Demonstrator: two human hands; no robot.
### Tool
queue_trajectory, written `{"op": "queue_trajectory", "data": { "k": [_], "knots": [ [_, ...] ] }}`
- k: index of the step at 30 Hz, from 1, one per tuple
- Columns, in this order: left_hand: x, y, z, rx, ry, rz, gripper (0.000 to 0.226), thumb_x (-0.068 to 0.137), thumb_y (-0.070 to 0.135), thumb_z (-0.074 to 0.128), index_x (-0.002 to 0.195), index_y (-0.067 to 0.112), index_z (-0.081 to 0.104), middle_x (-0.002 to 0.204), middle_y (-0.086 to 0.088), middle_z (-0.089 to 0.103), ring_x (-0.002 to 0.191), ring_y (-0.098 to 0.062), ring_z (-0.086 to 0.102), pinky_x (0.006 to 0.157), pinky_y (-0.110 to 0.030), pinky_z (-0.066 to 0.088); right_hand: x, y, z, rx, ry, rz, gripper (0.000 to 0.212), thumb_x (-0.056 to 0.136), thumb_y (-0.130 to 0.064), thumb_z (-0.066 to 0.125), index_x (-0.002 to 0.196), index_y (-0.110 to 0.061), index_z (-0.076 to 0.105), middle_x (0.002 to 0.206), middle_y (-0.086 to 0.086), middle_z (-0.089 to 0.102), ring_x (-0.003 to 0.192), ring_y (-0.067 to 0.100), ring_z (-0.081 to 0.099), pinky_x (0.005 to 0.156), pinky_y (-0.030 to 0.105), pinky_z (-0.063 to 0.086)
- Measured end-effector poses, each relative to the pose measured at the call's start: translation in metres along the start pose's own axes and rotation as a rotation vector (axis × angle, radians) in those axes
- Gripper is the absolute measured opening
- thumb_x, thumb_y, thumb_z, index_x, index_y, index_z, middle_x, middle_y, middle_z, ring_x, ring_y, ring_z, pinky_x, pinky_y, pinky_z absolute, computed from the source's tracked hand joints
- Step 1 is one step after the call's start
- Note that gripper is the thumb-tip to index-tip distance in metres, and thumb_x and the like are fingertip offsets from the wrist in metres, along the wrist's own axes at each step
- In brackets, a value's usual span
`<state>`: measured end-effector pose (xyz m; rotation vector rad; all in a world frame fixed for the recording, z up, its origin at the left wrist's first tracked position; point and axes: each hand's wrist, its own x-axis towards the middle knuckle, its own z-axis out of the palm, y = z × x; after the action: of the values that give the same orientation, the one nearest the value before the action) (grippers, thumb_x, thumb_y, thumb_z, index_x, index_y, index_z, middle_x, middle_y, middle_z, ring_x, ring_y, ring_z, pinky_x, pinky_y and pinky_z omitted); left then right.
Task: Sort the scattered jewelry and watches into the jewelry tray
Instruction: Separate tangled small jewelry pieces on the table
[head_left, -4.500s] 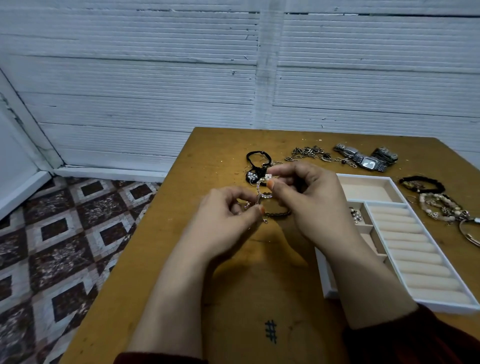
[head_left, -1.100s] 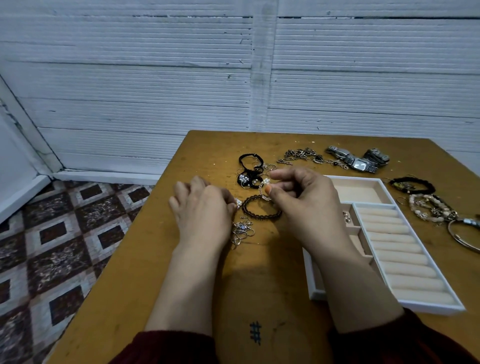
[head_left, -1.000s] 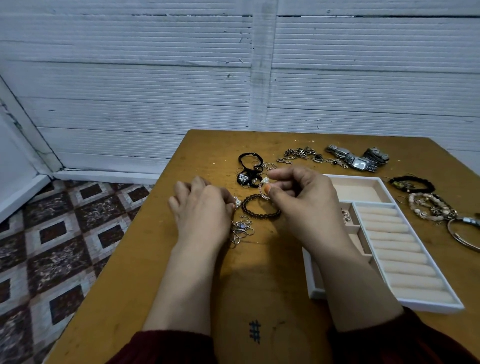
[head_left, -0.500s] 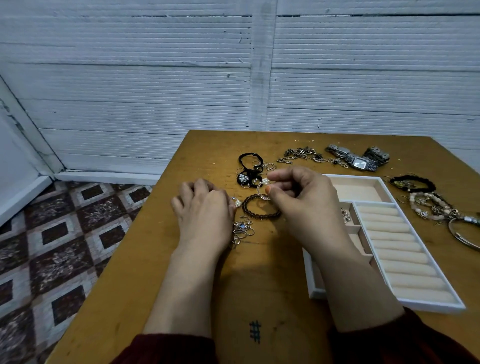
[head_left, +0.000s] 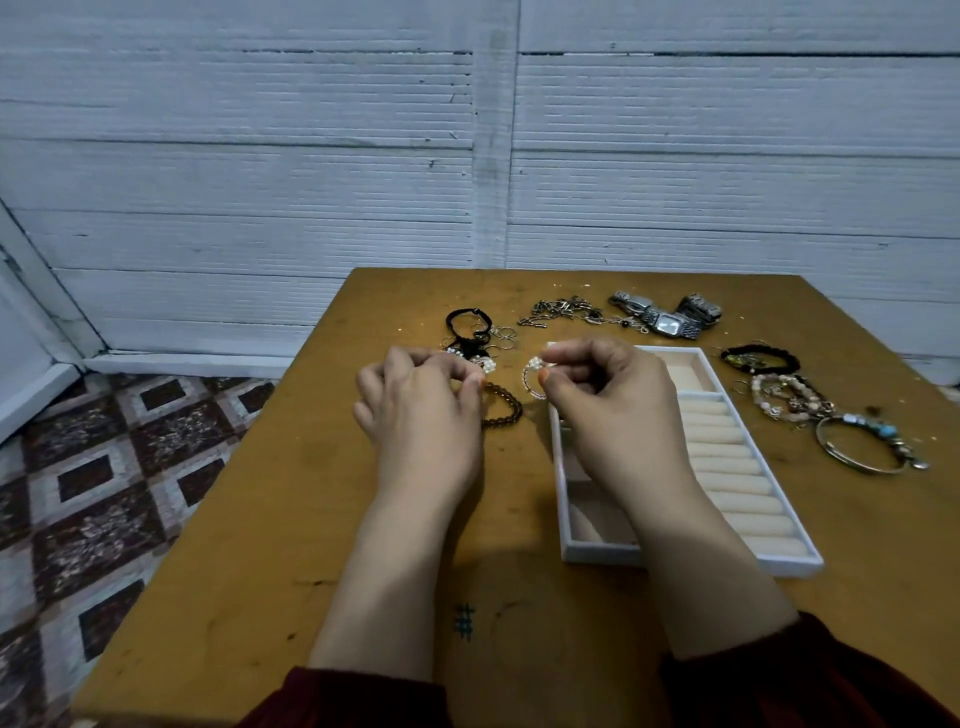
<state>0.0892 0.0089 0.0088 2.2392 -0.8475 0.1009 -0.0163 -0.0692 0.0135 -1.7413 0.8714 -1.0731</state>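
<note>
My right hand (head_left: 618, 410) pinches a small silver hoop with pale beads (head_left: 534, 378) just above the far-left corner of the white jewelry tray (head_left: 560, 452). My left hand (head_left: 421, 410) lies on the table with fingers curled. Its thumb and forefinger meet at the edge of a dark beaded bracelet (head_left: 506, 410), seemingly pinching a small jewelry piece that is mostly hidden. Two silver watches (head_left: 667, 321) lie at the table's far side. The tray's ring rolls (head_left: 737, 467) hold nothing.
A black cord bracelet with small rings (head_left: 467, 327) lies beyond my left hand. A silver chain (head_left: 566, 310) sits near the watches. Right of the tray are a black bracelet (head_left: 758, 356), pale beaded bracelets (head_left: 789, 397) and a bangle (head_left: 862, 448). The table's left edge drops to tiled floor.
My left hand has slid forward over the small silver tangle, its fingertips now pinched beside the dark bracelet. My right hand keeps its hold on the beaded hoop.
</note>
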Motion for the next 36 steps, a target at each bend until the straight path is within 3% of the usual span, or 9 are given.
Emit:
{"op": "queue_trajectory", "data": {
  "k": [5, 10, 15, 21, 29, 36],
  "knots": [
    [-0.015, 0.023, 0.005, -0.092, -0.017, 0.062, 0.014, 0.093, 0.035, 0.055, 0.100, 0.033, 0.066, 0.120, 0.004, 0.047, 0.121, -0.021, 0.028, 0.095, -0.034, 0.022, -0.011, -0.002, -0.040, 0.052, 0.050, -0.035, 0.018, 0.084, -0.002, 0.066, 0.088, -0.019, 0.069, 0.075, -0.003, 0.066, 0.063, -0.003, 0.061, 0.058, 0.010, 0.047],
    [-0.027, 0.035, 0.011, -0.125, -0.046, 0.095, 0.013, 0.092, 0.036, 0.055, 0.097, 0.034, 0.067, 0.118, 0.006, 0.048, 0.120, -0.019, 0.028, 0.094, -0.032, 0.022, -0.015, 0.002, -0.071, 0.050, 0.093, -0.089, 0.022, 0.083, -0.004, 0.068, 0.084, -0.025, 0.068, 0.075, -0.005, 0.067, 0.069, 0.005, 0.062, 0.065, 0.015, 0.050],
    [-0.041, 0.034, 0.019, -0.100, -0.067, 0.117, 0.014, 0.090, 0.038, 0.058, 0.097, 0.032, 0.069, 0.118, 0.008, 0.049, 0.118, -0.018, 0.029, 0.092, -0.032, 0.023, -0.027, 0.014, -0.077, 0.069, 0.106, -0.085, 0.024, 0.082, -0.003, 0.070, 0.082, -0.027, 0.067, 0.075, -0.008, 0.066, 0.070, 0.000, 0.062, 0.064, 0.013, 0.050],
    [-0.046, 0.033, 0.020, 0.009, -0.115, 0.195, 0.014, 0.087, 0.043, 0.060, 0.095, 0.036, 0.069, 0.119, 0.013, 0.044, 0.116, -0.012, 0.021, 0.081, -0.026, 0.011, -0.031, 0.022, -0.076, 0.108, 0.115, -0.060, 0.024, 0.081, -0.002, 0.070, 0.081, -0.026, 0.067, 0.075, -0.009, 0.066, 0.069, -0.004, 0.061, 0.062, 0.011, 0.048],
    [-0.046, 0.033, 0.021, 0.120, -0.202, 0.231, 0.012, 0.085, 0.044, 0.063, 0.092, 0.036, 0.069, 0.121, 0.014, 0.041, 0.121, -0.015, 0.016, 0.098, -0.038, 0.018, -0.030, 0.024, -0.078, 0.143, 0.116, -0.038, 0.022, 0.082, -0.004, 0.070, 0.081, -0.026, 0.066, 0.072, -0.010, 0.064, 0.067, -0.005, 0.060, 0.060, 0.010, 0.046],
    [-0.039, 0.039, 0.021, 0.139, -0.288, 0.196, 0.015, 0.083, 0.044, 0.066, 0.092, 0.034, 0.072, 0.121, 0.012, 0.045, 0.122, -0.019, 0.019, 0.094, -0.035, 0.016, -0.029, 0.024, -0.078, 0.131, 0.119, -0.035, 0.023, 0.082, -0.005, 0.070, 0.080, -0.027, 0.066, 0.070, -0.011, 0.064, 0.066, -0.006, 0.059, 0.059, 0.009, 0.045]
  ]
}}
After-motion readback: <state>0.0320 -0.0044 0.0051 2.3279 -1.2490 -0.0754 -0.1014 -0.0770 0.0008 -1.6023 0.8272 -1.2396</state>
